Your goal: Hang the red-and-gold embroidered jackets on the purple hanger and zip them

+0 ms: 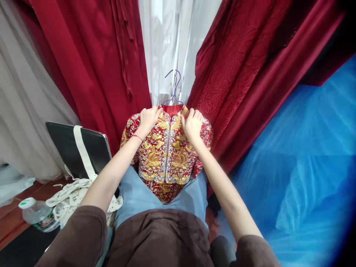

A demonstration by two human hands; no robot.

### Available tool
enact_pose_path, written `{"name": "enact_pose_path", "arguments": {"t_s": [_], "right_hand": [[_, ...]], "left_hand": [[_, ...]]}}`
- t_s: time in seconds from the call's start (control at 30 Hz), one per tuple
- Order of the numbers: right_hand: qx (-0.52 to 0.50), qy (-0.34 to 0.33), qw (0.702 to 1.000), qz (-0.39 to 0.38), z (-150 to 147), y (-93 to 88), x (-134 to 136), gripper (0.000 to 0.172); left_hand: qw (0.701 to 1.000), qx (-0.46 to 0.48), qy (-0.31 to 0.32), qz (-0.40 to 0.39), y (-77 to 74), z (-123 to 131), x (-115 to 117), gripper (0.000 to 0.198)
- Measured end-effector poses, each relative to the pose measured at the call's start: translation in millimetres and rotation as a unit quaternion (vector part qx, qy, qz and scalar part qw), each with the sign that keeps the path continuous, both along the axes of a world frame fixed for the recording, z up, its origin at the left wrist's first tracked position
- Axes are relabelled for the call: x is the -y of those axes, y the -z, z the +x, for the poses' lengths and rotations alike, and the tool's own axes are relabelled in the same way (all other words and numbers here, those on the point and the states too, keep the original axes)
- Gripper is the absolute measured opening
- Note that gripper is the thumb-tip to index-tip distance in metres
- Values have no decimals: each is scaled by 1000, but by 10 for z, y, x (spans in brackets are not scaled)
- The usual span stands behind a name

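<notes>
A red jacket [155, 148] with gold and silver embroidery is spread in front of my lap, its lower edge between my knees. It hangs on a purple hanger [178, 84], whose hook rises above the red collar. My left hand [149, 118] grips the jacket's shoulder on the left of the collar, fingers curled over the top edge. On the other shoulder my right hand [193, 124] holds the cloth the same way, with the thumb on the front. The undersides of the fingers are hidden.
Dark red garments [105, 66] hang at both sides, with white cloth [161, 44] between them. Blue tulle [306, 155] fills the right. At the left are a black board-like thing with a white strap [91, 148], a plastic bottle [39, 215] and bunched white spotted cloth [69, 198].
</notes>
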State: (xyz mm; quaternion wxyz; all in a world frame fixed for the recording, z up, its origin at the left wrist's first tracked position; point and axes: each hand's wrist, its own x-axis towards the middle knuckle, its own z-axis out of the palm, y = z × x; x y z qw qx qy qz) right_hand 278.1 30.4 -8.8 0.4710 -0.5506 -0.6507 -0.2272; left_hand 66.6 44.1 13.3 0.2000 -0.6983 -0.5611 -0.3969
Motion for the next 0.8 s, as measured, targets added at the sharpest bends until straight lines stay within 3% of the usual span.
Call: {"name": "enact_pose_path", "arguments": {"t_s": [0.1,0.2,0.3,0.47,0.6,0.8], "right_hand": [[-69,-19,997,15,-249,158,191,40],[-181,-93,977,-61,-487,340,284,34],[-283,-124,945,-105,-620,434,258,35],[-362,-207,901,-117,-648,344,210,34],[-363,-226,892,-147,-606,268,239,31],[-417,-298,841,-173,-592,373,167,42]], "left_hand": [[1000,15,-7,14,27,44,57,59],[999,29,-3,35,54,57,77,60],[999,30,-1,41,62,55,90,60],[999,37,-3,33,77,66,103,60],[998,42,0,52,105,78,99,61],[998,45,1,47,105,76,111,60]]}}
